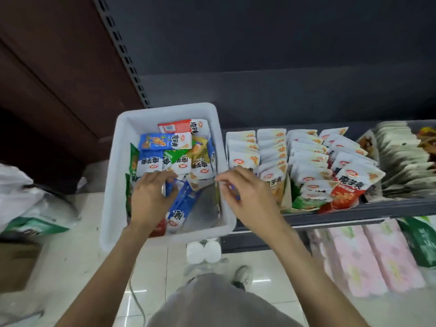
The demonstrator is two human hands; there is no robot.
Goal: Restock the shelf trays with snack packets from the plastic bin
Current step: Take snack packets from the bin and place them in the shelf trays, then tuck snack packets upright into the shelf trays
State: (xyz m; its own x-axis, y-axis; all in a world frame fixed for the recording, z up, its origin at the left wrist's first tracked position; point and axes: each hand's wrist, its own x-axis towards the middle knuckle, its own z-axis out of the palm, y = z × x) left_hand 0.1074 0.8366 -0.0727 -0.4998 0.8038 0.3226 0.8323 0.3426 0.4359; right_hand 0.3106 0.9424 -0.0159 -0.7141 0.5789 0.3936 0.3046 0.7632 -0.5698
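A white plastic bin point(113, 175) sits at the left end of the dark shelf, part-filled with blue, green, red and yellow snack packets point(165, 142). My left hand point(151, 197) reaches into the bin and grips blue packets point(181, 204) near its front. My right hand point(245, 197) hovers over the bin's right rim, fingers curled round a small blue-edged packet point(236, 193). To the right, shelf trays point(304, 210) hold upright rows of white packets point(306, 159) with green and red ones at the front.
Further right stands a tray of beige packets point(401, 161). Pink and green tissue packs point(368, 256) lie on the lower shelf. White bottle caps point(204, 251) sit below the bin. White plastic bags point(30, 204) and a cardboard box point(16, 265) rest on the tiled floor at left.
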